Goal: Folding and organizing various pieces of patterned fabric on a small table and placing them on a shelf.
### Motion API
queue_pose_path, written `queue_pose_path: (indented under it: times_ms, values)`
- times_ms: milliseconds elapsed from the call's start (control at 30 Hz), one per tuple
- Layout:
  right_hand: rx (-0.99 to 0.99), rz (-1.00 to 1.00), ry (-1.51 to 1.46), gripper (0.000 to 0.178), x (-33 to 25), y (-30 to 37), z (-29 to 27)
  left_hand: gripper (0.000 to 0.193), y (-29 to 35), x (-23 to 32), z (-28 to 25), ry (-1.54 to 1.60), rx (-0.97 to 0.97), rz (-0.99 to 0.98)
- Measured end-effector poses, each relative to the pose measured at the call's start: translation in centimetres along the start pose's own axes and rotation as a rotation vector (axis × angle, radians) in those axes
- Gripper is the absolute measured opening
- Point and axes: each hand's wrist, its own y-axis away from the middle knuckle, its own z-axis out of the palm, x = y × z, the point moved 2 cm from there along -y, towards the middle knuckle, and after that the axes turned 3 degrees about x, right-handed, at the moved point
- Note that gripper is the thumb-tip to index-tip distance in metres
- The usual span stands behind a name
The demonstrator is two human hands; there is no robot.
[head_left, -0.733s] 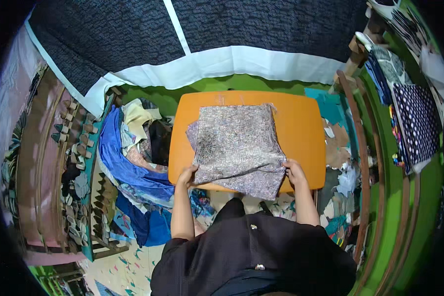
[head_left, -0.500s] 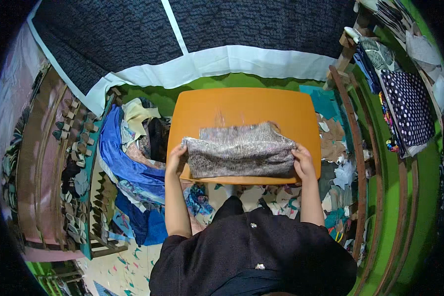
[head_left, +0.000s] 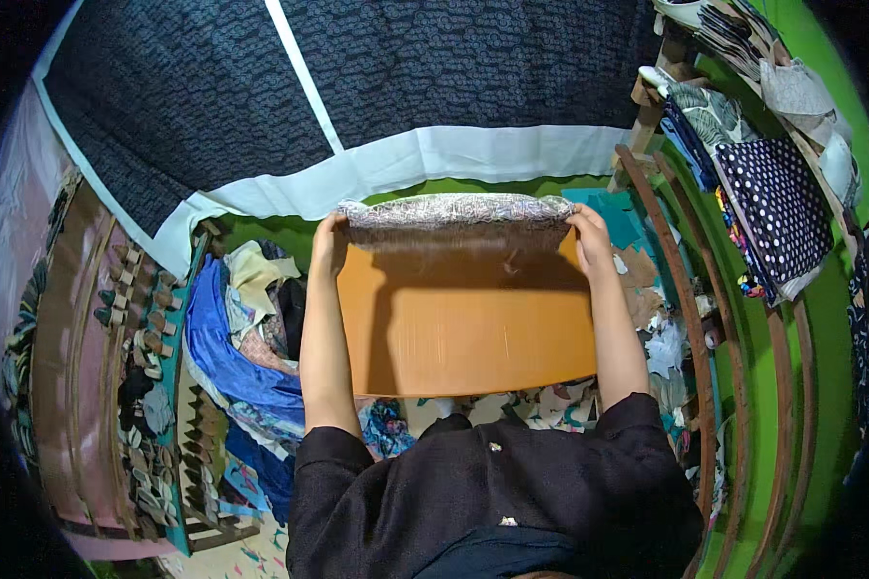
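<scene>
A piece of grey-brown mottled fabric (head_left: pixel 459 212) is stretched between my two hands above the far part of an orange table (head_left: pixel 483 333). Its left top corner is pinched in my left hand (head_left: pixel 328 243), and my right hand (head_left: pixel 589 236) grips the right one. Seen from above, the cloth looks like a narrow band with a blurred lower edge. A dark shadow falls on the tabletop below it. Both arms reach forward over the table.
Blue cloth (head_left: pixel 246 333) and other fabrics lie heaped left of the table. Scraps (head_left: pixel 661 338) are piled at the right, beside wooden rails (head_left: pixel 681 280). A rack of shoes (head_left: pixel 154 376) stands further left. Folded polka-dot fabric (head_left: pixel 777 207) hangs at the right. A dark curtain (head_left: pixel 434 72) covers the back.
Both hands have moved away from my body and raised the fabric from its spread position over the near part of the table. More of the orange tabletop shows. The view has shifted slightly.
</scene>
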Motion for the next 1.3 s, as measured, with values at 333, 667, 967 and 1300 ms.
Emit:
queue_pose_path:
  times_ms: [333, 667, 967, 1300]
  values:
    - [0.261, 0.418, 0.558, 0.023, 19.8, 11.2, -9.1, 0.015, 7.4, -15.7, -8.5, -0.129, 0.103, -0.614]
    - [0.257, 0.494, 0.853, 0.033, 21.9, 13.3, -10.5, 0.040, 7.3, -16.2, -6.4, -0.704, 0.161, -0.287]
    - [0.348, 0.352, 0.564, 0.023, 17.3, 11.1, -4.2, 0.019, 6.7, -14.1, -0.4, -0.605, 0.036, -0.340]
    - [0.246, 0.567, 0.454, 0.020, 20.4, 16.7, -10.4, 0.034, 11.2, -14.7, -4.5, -0.206, 0.118, -0.855]
